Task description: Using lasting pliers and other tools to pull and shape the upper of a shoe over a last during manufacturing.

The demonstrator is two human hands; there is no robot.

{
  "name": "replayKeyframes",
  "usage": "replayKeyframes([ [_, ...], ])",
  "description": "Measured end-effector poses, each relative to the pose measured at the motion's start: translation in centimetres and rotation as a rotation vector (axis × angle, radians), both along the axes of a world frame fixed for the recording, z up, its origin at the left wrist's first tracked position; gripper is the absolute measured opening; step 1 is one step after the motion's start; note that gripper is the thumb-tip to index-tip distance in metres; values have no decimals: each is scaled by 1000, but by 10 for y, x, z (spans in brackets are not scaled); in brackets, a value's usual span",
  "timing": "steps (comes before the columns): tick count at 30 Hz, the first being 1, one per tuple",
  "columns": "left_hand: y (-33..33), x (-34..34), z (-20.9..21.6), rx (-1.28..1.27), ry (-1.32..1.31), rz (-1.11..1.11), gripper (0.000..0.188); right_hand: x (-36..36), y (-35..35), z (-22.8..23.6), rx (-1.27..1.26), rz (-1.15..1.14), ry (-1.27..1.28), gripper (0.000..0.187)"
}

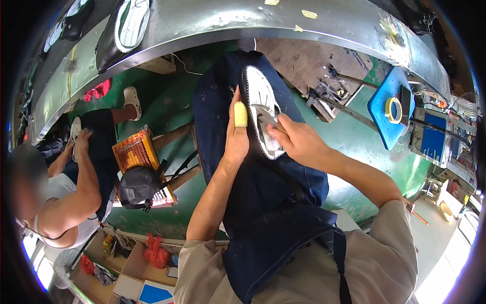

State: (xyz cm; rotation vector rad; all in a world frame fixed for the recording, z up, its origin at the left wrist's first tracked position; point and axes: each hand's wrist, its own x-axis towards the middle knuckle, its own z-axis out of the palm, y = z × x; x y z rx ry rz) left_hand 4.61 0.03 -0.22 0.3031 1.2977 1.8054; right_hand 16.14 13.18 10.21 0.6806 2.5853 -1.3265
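Note:
A black shoe (pixel 261 91) lies sole side up over my lap, its white underside framed by a stitched edge. My left hand (pixel 237 137) grips the shoe along its left side, and a yellow finger cover (pixel 240 115) wraps the thumb. Against the middle and heel end of the white underside, my right hand (pixel 296 137) is closed. A grey, flat piece (pixel 264 114) shows at its fingertips; whether it is a tool or part of the shoe I cannot make out. Dark blue apron cloth (pixel 217 96) lies beneath.
A metal bench (pixel 212 23) curves across the front, with another black shoe (pixel 131 25) sole up at its left. At left, another person (pixel 76 187) handles a shoe. A black cap (pixel 137 185) lies beside me; a blue stand (pixel 382 116) holding a tape roll (pixel 393 110) is at right.

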Motion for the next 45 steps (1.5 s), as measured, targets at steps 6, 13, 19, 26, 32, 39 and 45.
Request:
replayKeyframes([
  [6, -2, 0, -2, -86, 179, 3, 65, 8, 3, -20, 23, 28, 111, 27],
  [13, -7, 7, -6, -46, 210, 23, 63, -5, 37, 33, 345, 518, -59, 24],
  [19, -11, 11, 11, -34, 223, 75, 61, -11, 25, 4, 462, 590, -30, 35],
  [26, -28, -8, 1, 22, -156, -52, 67, 0, -18, -38, 181, 51, 34, 32],
  [32, -26, 8, -7, -277, 312, 9, 64, 1, -10, -35, -9, -90, 131, 32],
  [39, -12, 4, 10, -361, 539, 54, 55, -13, 33, -8, 277, 153, 183, 37],
  [45, -13, 2, 23, -594, 623, -74, 66, -44, 36, -21, 396, 489, 80, 28],
])
